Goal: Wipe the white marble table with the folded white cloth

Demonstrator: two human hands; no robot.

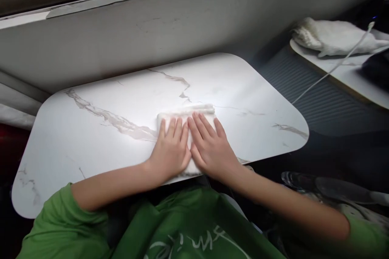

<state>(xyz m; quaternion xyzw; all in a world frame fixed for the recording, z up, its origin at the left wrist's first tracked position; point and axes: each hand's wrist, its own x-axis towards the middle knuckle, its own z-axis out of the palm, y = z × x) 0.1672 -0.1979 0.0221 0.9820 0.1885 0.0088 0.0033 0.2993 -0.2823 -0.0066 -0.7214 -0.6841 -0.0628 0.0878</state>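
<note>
A white cloth (pixel 187 111), folded into a rough rectangle, lies near the front edge of a white marbled table (pixel 121 93). My left hand (pixel 170 145) rests flat on the left half of the cloth, its fingers stretched out and pointing away from me. Beside it, my right hand (pixel 211 145) lies flat on the right half, fingers extended too. The two hands nearly touch along their thumbs. A rolled or folded ridge of the cloth shows just beyond the fingertips.
A grey wall (pixel 106 48) runs behind the table. At the right, a second marbled surface (pixel 343 68) carries a white, plush-looking object (pixel 340 38). A white cable (pixel 331 71) slants down towards the table's right edge. Dark floor shows at the lower right.
</note>
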